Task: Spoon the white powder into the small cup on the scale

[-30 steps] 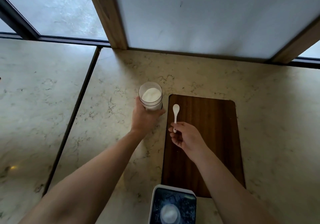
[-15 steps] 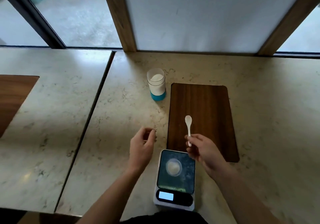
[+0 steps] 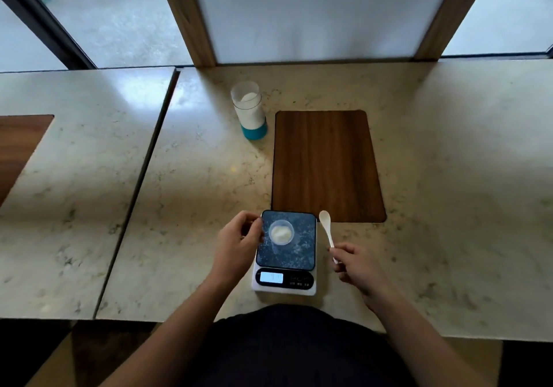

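Note:
A small clear cup [image 3: 281, 232] with white powder in it stands on the dark plate of a kitchen scale [image 3: 285, 267] near the table's front edge. My left hand [image 3: 238, 244] hovers at the scale's left edge, fingers curled, empty, just left of the cup. My right hand [image 3: 356, 264] grips the handle of a white spoon [image 3: 326, 225] right of the scale; its bowl points away and looks empty. A clear jar with a teal base [image 3: 250, 111], holding white powder, stands far back on the table.
A dark wooden board [image 3: 326, 165] lies behind the scale, right of the jar. A seam [image 3: 143, 177] splits the marble table from a second slab at the left, which holds another wooden board [image 3: 18, 147]. Windows and wooden posts stand behind.
My left hand let go of the jar and came back to the scale's left edge. My right hand drew the spoon back to beside the scale. The view pulled back.

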